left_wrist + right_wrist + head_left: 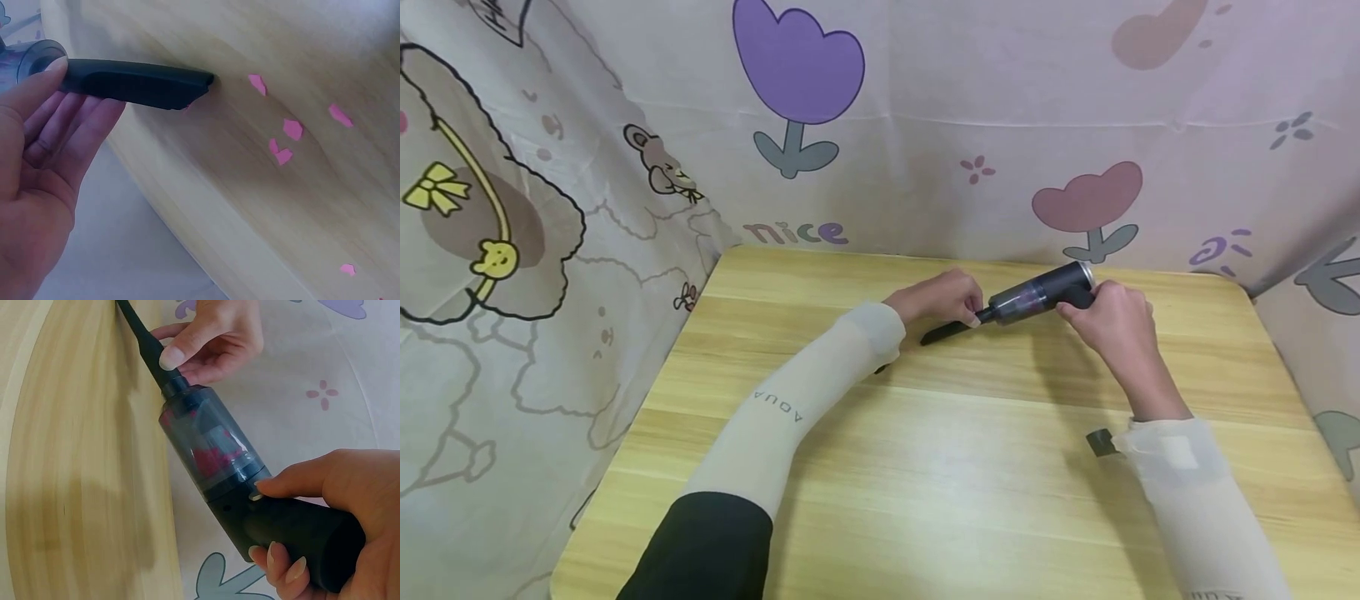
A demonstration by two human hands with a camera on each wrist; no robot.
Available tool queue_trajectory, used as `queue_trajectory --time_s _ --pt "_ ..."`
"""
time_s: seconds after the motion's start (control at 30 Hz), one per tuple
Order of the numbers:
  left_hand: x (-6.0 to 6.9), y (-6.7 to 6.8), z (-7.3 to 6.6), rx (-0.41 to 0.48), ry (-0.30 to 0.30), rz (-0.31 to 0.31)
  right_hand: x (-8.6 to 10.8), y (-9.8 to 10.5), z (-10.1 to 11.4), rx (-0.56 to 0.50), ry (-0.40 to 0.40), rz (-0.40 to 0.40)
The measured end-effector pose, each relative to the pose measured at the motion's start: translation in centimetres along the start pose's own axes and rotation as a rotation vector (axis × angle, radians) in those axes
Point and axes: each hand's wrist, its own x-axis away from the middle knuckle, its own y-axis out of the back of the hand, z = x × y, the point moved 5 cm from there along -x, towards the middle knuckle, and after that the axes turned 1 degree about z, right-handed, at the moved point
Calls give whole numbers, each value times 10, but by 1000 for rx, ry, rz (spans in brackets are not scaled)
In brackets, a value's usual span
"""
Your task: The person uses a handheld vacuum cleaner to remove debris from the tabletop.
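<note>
My right hand (1112,321) grips the handle of a black handheld vacuum cleaner (1037,293) near the table's far edge. Its thumb rests by a small button (255,495) in the right wrist view. Pink bits (212,459) show through the clear dust cup (234,434). At the front, my left hand (943,297) pinches the long black nozzle (137,84) between thumb and fingers. The nozzle tip points down and left at the tabletop. Several pink paper scraps (292,129) lie beyond the tip in the left wrist view, and one shows at its lower edge.
The wooden table (925,467) has rounded corners. A printed cloth (917,75) with flowers and cartoon figures hangs behind it and along the sides. A small dark piece (1101,442) sticks out beside the right sleeve's cuff.
</note>
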Motion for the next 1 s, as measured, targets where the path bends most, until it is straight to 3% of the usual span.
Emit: queue_trajectory --time_s 0.5,1.0 --pt "12 -6 0 7 8 -5 5 -3 5 -2 23 10" --pt "23 -4 5 30 12 8 5 -9 12 -16 12 31"
